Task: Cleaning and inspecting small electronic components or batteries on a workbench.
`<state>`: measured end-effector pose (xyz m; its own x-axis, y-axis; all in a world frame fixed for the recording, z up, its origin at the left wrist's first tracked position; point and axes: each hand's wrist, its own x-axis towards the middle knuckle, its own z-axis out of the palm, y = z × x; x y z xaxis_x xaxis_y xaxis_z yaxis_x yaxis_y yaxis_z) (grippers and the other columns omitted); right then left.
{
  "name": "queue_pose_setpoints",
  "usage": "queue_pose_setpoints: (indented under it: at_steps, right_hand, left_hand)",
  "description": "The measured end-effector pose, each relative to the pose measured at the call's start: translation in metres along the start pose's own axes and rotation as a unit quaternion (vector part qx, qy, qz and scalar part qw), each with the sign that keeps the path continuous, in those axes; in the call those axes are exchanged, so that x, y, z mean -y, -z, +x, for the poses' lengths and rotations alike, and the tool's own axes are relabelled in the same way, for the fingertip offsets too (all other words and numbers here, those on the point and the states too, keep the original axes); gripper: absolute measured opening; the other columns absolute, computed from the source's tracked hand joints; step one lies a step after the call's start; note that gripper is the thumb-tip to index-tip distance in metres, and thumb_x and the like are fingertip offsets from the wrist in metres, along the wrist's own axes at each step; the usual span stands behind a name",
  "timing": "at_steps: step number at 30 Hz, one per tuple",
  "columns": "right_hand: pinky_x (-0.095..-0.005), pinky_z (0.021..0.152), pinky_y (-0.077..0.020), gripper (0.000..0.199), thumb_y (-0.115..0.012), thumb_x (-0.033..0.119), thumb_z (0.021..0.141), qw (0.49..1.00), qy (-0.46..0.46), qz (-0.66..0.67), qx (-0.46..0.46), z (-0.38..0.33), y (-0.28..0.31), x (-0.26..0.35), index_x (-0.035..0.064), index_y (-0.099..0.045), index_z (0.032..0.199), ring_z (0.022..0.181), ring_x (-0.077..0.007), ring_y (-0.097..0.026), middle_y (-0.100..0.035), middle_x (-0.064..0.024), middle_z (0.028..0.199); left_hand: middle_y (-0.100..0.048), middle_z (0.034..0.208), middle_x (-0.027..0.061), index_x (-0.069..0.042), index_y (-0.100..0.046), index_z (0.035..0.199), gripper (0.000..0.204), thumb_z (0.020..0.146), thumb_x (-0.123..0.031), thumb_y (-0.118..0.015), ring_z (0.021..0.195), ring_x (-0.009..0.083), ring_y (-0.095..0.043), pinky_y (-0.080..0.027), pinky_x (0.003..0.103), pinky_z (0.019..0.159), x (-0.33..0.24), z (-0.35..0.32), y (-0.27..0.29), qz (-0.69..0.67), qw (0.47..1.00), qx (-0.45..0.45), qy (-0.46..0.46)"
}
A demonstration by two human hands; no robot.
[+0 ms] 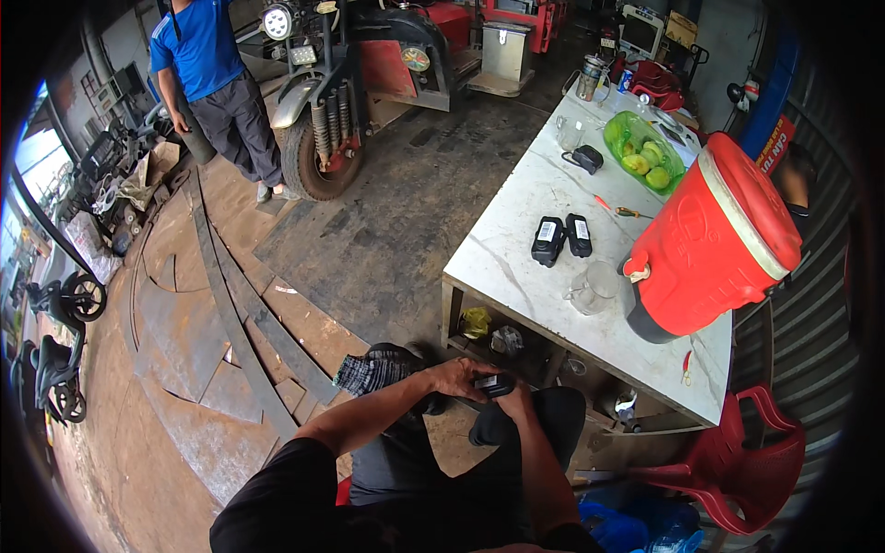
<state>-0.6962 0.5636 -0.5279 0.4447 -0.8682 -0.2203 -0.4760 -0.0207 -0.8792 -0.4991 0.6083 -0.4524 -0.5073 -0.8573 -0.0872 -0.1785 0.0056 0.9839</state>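
Above my lap, my left hand [458,379] and my right hand [518,398] are closed around a small black device [496,384]. The fingers of both hands partly cover it, so its exact kind does not show. Beside my left forearm, over my leg, is a grey-and-black knitted piece [376,370], perhaps a work glove. Two similar black devices with white labels, one on the left [547,241] and one on the right [579,236], lie side by side on the white marble-patterned table [498,249] ahead to the right.
A red drink cooler [705,244], a glass mug [595,288], a green basket [678,180] of fruit and a screwdriver [629,213] are on the table. A red plastic chair [737,461] stands right. Metal strips [226,304] cross the left floor. A person in blue [207,55] stands by a three-wheeler [318,157].
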Motion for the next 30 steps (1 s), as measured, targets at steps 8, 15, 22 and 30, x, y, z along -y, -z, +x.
queue_pose_setpoints:
  at_steps: [8, 15, 22, 30]
  right_hand:
    - [-0.0439, 0.083, -0.052, 0.044, -0.066, 0.016, 0.066, 0.988, -0.092, -0.122, 0.032, 0.006, 0.004, -0.015, 0.0025, -0.064, 0.108, 0.1, -0.0388, -0.063, -0.066, -0.0239, 0.102]
    - [-0.0451, 0.09, -0.0489, 0.055, -0.062, 0.011, 0.066, 0.986, -0.054, -0.153, -0.044, -0.005, 0.001, -0.008, 0.0054, -0.056, 0.12, 0.108, -0.0414, -0.058, -0.06, -0.0264, 0.116]
    - [-0.0432, 0.091, -0.0482, 0.05, -0.06, 0.008, 0.069, 0.989, -0.023, -0.142, -0.039, -0.004, 0.003, -0.012, 0.008, -0.058, 0.12, 0.109, -0.0397, -0.058, -0.062, -0.0222, 0.114]
    - [-0.0371, 0.088, -0.0499, 0.04, -0.068, 0.012, 0.076, 0.992, 0.077, -0.089, 0.054, -0.003, 0.006, 0.006, 0.0094, -0.062, 0.115, 0.107, -0.0293, -0.063, -0.066, -0.0145, 0.111]
  left_hand:
    - [-0.069, 0.098, 0.0105, -0.003, -0.051, 0.134, 0.067, 0.075, -0.018, -0.08, 0.083, 0.0113, -0.059, -0.049, 0.028, 0.075, 0.002, 0.0, 0.006, 0.051, 0.997, -0.054, -0.005]
    - [-0.068, 0.094, 0.0123, -0.003, -0.053, 0.131, 0.071, 0.071, -0.028, -0.083, 0.079, 0.0156, -0.059, -0.049, 0.03, 0.07, -0.005, -0.001, 0.002, 0.144, 0.988, -0.057, 0.021]
    - [-0.066, 0.108, 0.0149, -0.003, -0.053, 0.131, 0.074, 0.069, -0.03, -0.084, 0.092, 0.0204, -0.063, -0.051, 0.033, 0.08, -0.012, 0.0, 0.0, 0.104, 0.993, -0.04, 0.026]
    - [-0.065, 0.114, 0.0152, -0.003, -0.052, 0.132, 0.076, 0.07, -0.031, -0.085, 0.1, 0.0218, -0.063, -0.051, 0.033, 0.086, -0.019, -0.003, 0.0, 0.094, 0.994, -0.019, 0.054]
